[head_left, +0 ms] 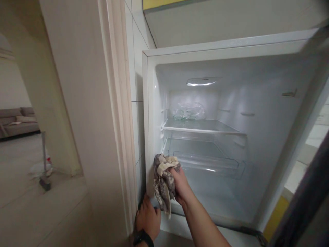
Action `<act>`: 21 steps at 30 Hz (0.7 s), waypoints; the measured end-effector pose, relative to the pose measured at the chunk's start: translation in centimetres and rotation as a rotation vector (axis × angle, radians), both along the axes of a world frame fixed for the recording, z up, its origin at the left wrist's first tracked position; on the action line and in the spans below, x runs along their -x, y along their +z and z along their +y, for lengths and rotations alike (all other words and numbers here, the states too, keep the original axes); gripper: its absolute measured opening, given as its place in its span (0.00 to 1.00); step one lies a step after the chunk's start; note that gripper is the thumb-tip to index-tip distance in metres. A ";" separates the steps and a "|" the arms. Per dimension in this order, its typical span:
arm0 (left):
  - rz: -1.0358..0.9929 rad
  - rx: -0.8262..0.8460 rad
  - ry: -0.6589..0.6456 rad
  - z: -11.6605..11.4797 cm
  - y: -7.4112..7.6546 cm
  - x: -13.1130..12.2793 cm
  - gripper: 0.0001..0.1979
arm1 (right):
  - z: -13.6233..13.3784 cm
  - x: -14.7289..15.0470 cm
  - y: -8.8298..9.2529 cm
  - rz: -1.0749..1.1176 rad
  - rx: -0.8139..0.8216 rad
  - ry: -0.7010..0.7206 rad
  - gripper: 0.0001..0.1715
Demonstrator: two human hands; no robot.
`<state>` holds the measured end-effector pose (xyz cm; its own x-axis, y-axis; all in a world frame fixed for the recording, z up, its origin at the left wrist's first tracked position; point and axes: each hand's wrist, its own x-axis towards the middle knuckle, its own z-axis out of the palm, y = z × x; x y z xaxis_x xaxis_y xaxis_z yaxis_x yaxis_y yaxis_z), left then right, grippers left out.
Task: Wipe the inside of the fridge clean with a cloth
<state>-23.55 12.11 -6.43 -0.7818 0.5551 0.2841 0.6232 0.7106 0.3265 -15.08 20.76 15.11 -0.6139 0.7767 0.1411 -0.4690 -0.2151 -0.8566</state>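
Note:
My right hand (180,187) is closed round a crumpled, patterned grey-brown cloth (164,183) with a cream edge. The cloth lies against the inner left side of an open white refrigerator (149,120), near the front opening, and its end hangs down past the lower rim. Lower down, my left hand (149,216), with a dark watch on its wrist, grips the left outer edge of the refrigerator near its bottom corner. Its fingers lie along the side and are partly hidden; the thumb shows in front.
Inside are a glass shelf (200,126) bearing a clear plastic bag (190,110), and a transparent drawer (205,163) below. A wooden door frame (102,120) stands close on the left. Beyond it are a broom (45,183) and a sofa (22,127).

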 end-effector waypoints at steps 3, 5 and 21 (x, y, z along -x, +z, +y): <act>0.004 0.030 0.020 0.1 -0.1 -0.1 0.32 | 0.4 0.5 2.8 0.077 -0.158 -0.073 0.28; 0.026 0.037 0.035 0.2 -0.2 -0.1 0.33 | 1.2 2.0 4.9 0.104 -0.317 -0.177 0.32; 0.070 0.039 0.035 0.2 0.0 -0.2 0.34 | 8.9 10.3 21.9 0.287 -0.812 -0.474 0.35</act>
<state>-23.32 12.27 -6.46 -0.7797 0.5396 0.3178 0.6183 0.7435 0.2548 -25.33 29.69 36.99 -0.1228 0.5347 0.8360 -0.5678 0.6530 -0.5011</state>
